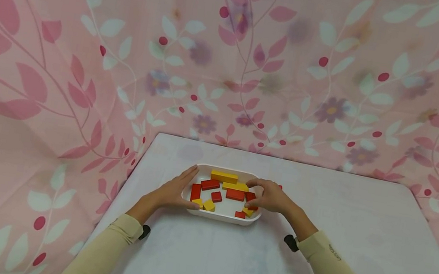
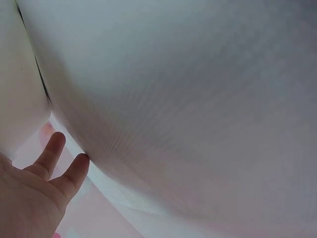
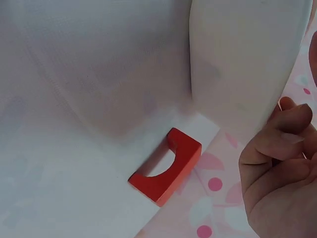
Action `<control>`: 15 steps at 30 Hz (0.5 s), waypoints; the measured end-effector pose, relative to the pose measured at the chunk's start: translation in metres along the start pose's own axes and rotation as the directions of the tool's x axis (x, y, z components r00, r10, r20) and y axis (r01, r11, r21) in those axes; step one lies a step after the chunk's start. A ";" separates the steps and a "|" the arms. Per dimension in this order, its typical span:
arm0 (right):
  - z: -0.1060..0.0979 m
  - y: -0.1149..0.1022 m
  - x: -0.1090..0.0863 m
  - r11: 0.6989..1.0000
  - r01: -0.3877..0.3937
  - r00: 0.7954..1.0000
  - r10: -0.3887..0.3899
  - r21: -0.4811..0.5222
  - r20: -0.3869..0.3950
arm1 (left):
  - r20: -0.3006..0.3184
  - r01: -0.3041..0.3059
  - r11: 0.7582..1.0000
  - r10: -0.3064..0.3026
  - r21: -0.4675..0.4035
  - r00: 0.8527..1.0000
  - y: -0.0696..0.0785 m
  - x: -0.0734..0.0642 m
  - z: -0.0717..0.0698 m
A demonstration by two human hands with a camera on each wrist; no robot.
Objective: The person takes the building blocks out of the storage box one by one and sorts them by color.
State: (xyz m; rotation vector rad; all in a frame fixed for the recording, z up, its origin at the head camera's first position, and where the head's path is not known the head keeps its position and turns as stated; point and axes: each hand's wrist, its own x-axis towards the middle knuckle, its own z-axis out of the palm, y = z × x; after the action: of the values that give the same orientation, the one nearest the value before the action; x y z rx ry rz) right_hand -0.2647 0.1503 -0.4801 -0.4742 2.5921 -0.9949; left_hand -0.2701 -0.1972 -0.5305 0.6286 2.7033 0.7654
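A white tray [image 1: 222, 219] holds several red and yellow blocks. My left hand [image 1: 170, 192] spans its left end, fingers extended along the rim and thumb at the front corner by a yellow cube [image 1: 209, 205]. In the left wrist view, two fingers [image 2: 74, 173] stretch out beside the tray's pale wall [image 2: 22, 84]. Over the right end reaches my right hand [image 1: 270, 196], thumb and forefinger spread apart, the thumb close over a red block [image 1: 251, 198]. Its other fingers [image 3: 282, 148] bend loosely beside the tray wall in the right wrist view.
A red arch block [image 3: 173, 168] with a half-round cutout lies on the white table outside the tray, beyond my right hand. The table [image 1: 226, 266] extends to both sides. A pink floral curtain [image 1: 255, 66] hangs behind it and along the left.
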 end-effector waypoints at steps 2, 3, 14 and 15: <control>0.001 0.000 0.000 1.000 -0.003 1.000 0.003 -0.014 0.008 | 0.003 0.002 1.000 -0.002 0.001 1.000 0.001 0.000 0.000; 0.001 -0.001 0.001 1.000 -0.012 1.000 0.012 -0.017 0.013 | 0.005 0.002 1.000 -0.002 0.000 1.000 0.001 0.000 0.000; 0.008 0.008 0.010 0.977 -0.096 0.989 0.115 -0.190 0.092 | 0.007 0.002 1.000 -0.002 -0.014 1.000 0.001 -0.001 0.000; 0.009 0.009 0.011 0.977 -0.100 0.988 0.119 -0.187 0.094 | 0.007 0.001 1.000 -0.001 -0.014 1.000 0.001 -0.001 0.000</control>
State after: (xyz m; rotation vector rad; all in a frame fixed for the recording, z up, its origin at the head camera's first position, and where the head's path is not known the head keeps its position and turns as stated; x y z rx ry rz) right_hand -0.2724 0.1469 -0.4941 -0.4101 2.5946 -0.6825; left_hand -0.2689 -0.1971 -0.5298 0.6259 2.6892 0.7795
